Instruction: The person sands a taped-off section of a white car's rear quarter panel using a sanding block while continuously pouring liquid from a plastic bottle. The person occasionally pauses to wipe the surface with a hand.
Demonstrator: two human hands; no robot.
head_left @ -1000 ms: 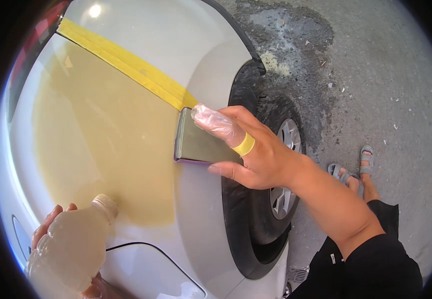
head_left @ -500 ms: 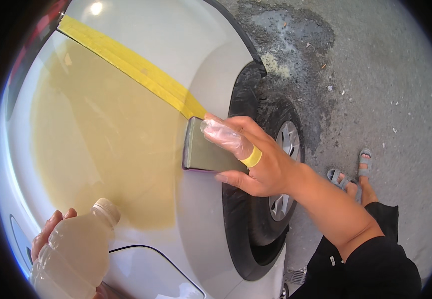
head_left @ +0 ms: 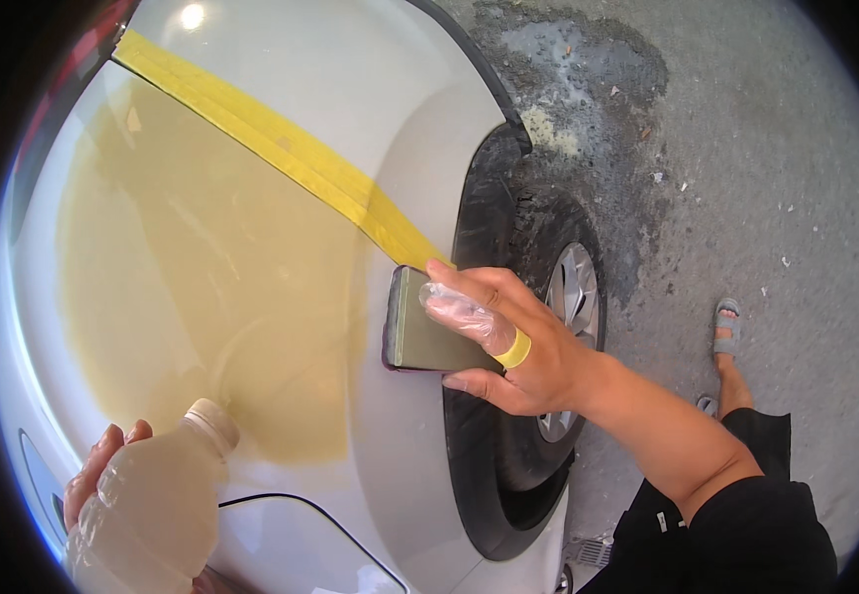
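My right hand (head_left: pixel 508 342) grips a flat, dark sanding block (head_left: pixel 429 327) and presses it on the white car panel (head_left: pixel 404 445), beside the wheel arch. Clear plastic film covers one or more of its fingers, with a band of yellow tape at the base. At the lower left, my left hand (head_left: pixel 93 470) is wrapped round a translucent plastic bottle (head_left: pixel 157 505) of cloudy liquid, tilted with its white cap end toward the panel. A broad tan patch (head_left: pixel 221 257) covers the panel between the hands. Yellow masking tape (head_left: pixel 281 144) runs along the panel seam down to the block.
The black wheel arch trim (head_left: pixel 464 426) and the wheel (head_left: pixel 570 297) lie right of the panel. Wet grey ground (head_left: pixel 598 99) with pale spatter is beyond. A fuel flap outline (head_left: pixel 301 500) shows below, and a red tail light (head_left: pixel 78 64) at upper left. My sandalled foot (head_left: pixel 726 332) stands at right.
My right hand and the block have slid a little down and right, toward the wheel arch. The left hand and bottle have barely moved. One foot is now mostly hidden.
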